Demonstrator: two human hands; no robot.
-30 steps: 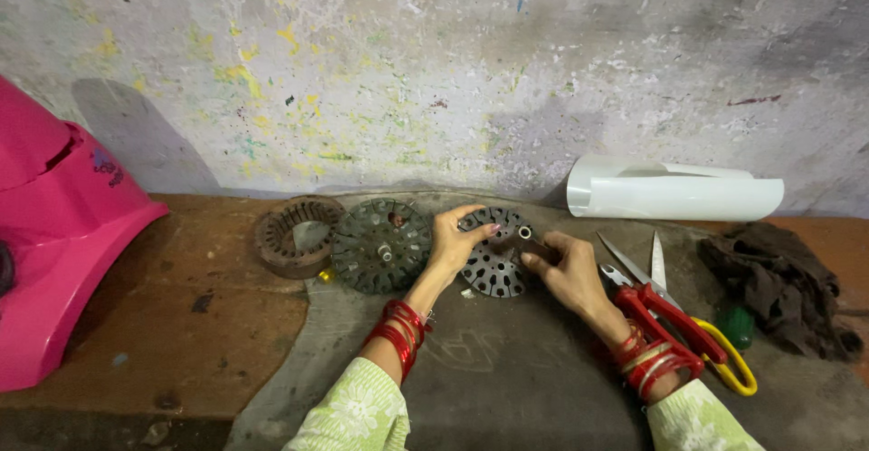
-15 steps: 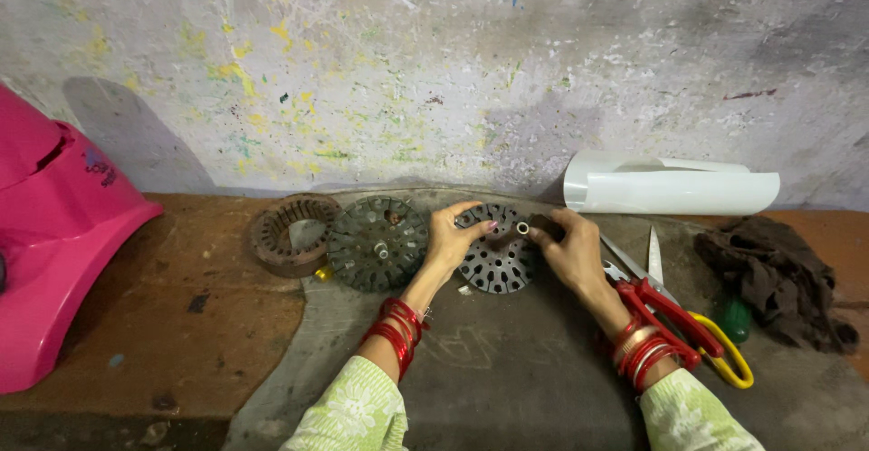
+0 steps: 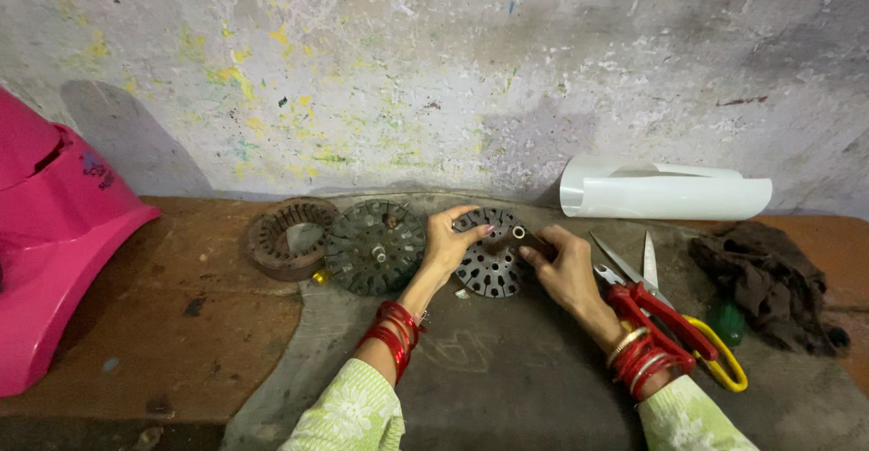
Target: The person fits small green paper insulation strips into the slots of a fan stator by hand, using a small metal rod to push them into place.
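Little changed: left hand (image 3: 445, 245) still grips perforated metal disc (image 3: 490, 254); right hand (image 3: 566, 270) fingers pinch small metal tube (image 3: 521, 233), now nearer disc.

A worn brown counter (image 3: 181, 324) carries a grey mat (image 3: 507, 370). On it lie two perforated metal discs (image 3: 376, 247), a ring-shaped core (image 3: 285, 238), scissors (image 3: 652, 297), a dark rag (image 3: 769, 279) and a white roll (image 3: 665, 193). A pink shell (image 3: 54, 234) rests at the left end.

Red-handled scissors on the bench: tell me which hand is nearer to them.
Right. The right hand lies just left of the red-handled scissors, its wrist over the handles. The left hand is farther left, on the perforated round metal disc.
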